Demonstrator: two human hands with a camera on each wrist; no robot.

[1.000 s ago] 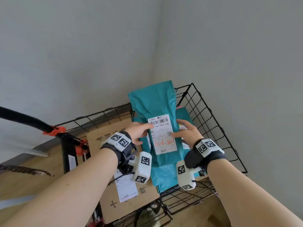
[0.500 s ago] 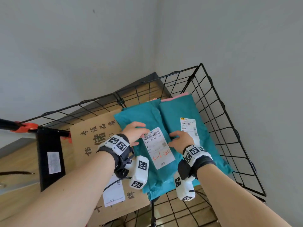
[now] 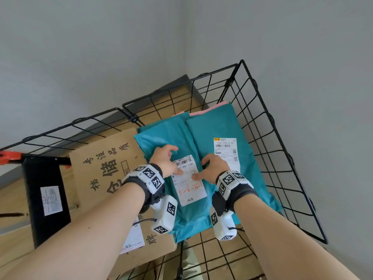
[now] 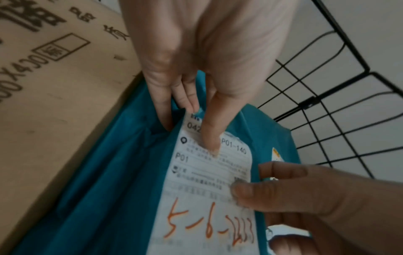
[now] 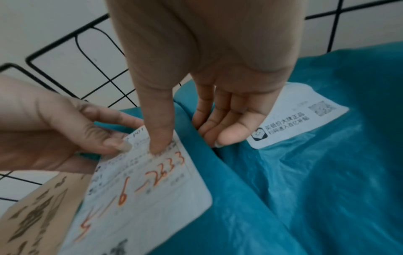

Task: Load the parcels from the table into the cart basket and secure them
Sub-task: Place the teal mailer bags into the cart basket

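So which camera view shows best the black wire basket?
The head view: it shows the black wire basket nearly whole, with its rim, corner and side walls around the parcels. The left wrist view shows only some wall panels at the right. The right wrist view shows just a few wires behind the hands.

Right wrist view. The right hand [image 5: 209, 82] holds a teal parcel [image 5: 229, 198]: thumb [image 5: 159, 138] pressed on its white label [image 5: 141, 189], fingers [image 5: 226, 131] tucked behind its edge. The left hand [image 5: 54, 134] pinches the label's far corner. A second teal parcel [image 5: 338, 172] lies alongside; black basket wire [image 5: 87, 57] behind.
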